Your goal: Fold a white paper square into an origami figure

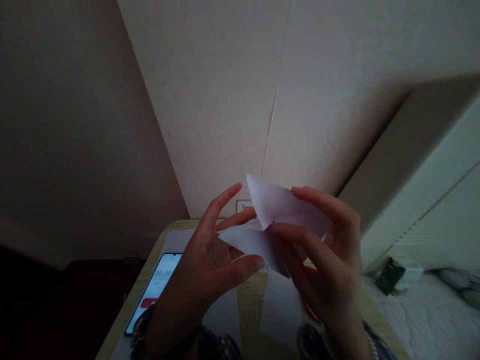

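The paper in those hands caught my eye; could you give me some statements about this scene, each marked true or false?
1. The right hand holds the folded white paper. True.
2. A phone lies on the wooden table. True.
3. The phone's screen is dark. False: it is lit.
4. The folded white paper lies flat on the table. False: it is held up above it.
5. The left hand has its fingers spread. True.

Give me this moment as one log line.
right hand: pinching folded paper | left hand: spread near it, contact unclear | phone: table left, screen lit
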Demonstrator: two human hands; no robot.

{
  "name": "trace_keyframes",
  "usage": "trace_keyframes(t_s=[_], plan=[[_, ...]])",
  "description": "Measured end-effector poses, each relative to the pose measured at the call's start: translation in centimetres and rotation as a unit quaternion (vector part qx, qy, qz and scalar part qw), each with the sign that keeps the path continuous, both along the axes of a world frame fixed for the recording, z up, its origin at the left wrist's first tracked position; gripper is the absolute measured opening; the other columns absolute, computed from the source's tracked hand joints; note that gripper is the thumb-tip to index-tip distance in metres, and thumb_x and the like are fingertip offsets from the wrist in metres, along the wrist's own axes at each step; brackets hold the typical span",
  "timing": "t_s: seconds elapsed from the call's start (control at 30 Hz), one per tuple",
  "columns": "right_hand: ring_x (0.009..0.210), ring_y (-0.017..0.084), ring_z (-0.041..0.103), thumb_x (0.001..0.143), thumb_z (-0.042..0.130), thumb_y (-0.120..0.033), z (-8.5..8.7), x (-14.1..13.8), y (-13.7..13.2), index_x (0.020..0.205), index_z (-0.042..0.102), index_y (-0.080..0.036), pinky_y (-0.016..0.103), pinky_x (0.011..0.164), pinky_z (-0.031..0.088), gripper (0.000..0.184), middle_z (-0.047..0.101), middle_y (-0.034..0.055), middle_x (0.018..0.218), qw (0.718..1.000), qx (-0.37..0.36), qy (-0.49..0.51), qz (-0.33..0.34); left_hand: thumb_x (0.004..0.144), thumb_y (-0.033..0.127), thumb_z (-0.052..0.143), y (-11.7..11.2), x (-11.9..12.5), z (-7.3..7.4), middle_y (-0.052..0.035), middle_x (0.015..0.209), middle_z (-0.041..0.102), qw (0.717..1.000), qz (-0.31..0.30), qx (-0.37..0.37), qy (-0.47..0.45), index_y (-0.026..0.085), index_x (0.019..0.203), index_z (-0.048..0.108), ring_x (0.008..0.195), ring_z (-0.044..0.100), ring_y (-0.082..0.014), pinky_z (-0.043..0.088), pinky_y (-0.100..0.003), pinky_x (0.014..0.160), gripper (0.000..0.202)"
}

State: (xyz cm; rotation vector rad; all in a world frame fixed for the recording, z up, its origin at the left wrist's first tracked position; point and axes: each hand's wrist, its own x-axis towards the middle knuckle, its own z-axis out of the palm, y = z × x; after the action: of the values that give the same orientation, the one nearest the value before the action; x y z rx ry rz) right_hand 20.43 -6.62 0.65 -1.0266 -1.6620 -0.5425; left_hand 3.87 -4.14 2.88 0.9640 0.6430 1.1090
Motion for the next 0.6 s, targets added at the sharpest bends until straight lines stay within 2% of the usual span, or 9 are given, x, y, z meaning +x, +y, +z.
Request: trace_keyframes(t_s=[0.13,0.2,0.3,0.37,0.47,0.6], plan=[[0.133,0.026,0.053,0.095,0.066,-0.008,-0.2,-0.1,-0.1,0.106,0.07,-0.028,0.046,0.11,0.05,0.024,0.056,0.0047,0.141,1.0,-0.002,-0.006,0.001,0.074,0.016,0.091,0.7,0.1,-1.1,0.0059,0.094,0.082,0.995,0.073,0.044,0.045,0.036,0.131,0.069,0.075,0.079,-0.013,0.061,-0.016,0.068,0.064],[0.136,0.029,0.052,0.092,0.068,-0.008,-0.4,-0.1,-0.1,0.12,0.068,-0.032,0.049,0.112,0.05,0.036,0.052,0.0049,0.147,0.999,0.008,0.036,0.007,0.08,0.02,0.087,1.0,0.2,-1.6,0.0038,0.102,0.083,0.99,0.106,0.06,0.07,0.036,0.133,0.067,0.072,0.08,-0.0146,0.062,-0.018,0.062,0.059],[0.14,0.033,0.052,0.087,0.072,-0.009,-0.6,-0.3,-0.1,0.147,0.054,-0.035,0.056,0.112,0.05,0.067,0.052,0.0082,0.151,0.989,0.022,0.127,0.068,0.084,0.021,0.083,1.0,0.2,-1.7,0.0007,0.112,0.084,0.981,0.143,0.071,0.107,0.036,0.139,0.062,0.068,0.081,-0.0172,0.062,-0.021,0.059,0.06],[0.136,0.032,0.058,0.086,0.071,-0.005,-0.6,-0.3,-0.3,0.154,0.048,-0.035,0.055,0.113,0.05,0.078,0.059,0.0075,0.147,0.977,0.005,0.171,0.124,0.087,0.019,0.08,0.7,0.3,-1.4,0.0009,0.114,0.084,0.978,0.152,0.089,0.116,0.036,0.141,0.06,0.082,0.083,-0.0191,0.064,-0.022,0.068,0.06],[0.125,0.025,0.067,0.086,0.072,-0.001,-0.5,-0.4,-0.6,0.152,0.051,-0.034,0.046,0.112,0.053,0.077,0.067,0.0028,0.14,0.959,-0.045,0.222,0.171,0.092,0.017,0.074,0.3,0.5,-0.9,0.0025,0.114,0.085,0.979,0.136,0.107,0.108,0.036,0.14,0.059,0.098,0.082,-0.0174,0.063,-0.022,0.084,0.054],[0.126,0.017,0.067,0.092,0.069,-0.004,-0.4,-0.3,-1.0,0.146,0.057,-0.034,0.031,0.109,0.055,0.063,0.071,-0.0038,0.14,0.96,-0.107,0.198,0.164,0.093,0.014,0.071,0.0,1.0,-0.8,0.0049,0.114,0.085,0.983,0.127,0.102,0.083,0.037,0.138,0.06,0.097,0.081,-0.0152,0.063,-0.02,0.083,0.052]])
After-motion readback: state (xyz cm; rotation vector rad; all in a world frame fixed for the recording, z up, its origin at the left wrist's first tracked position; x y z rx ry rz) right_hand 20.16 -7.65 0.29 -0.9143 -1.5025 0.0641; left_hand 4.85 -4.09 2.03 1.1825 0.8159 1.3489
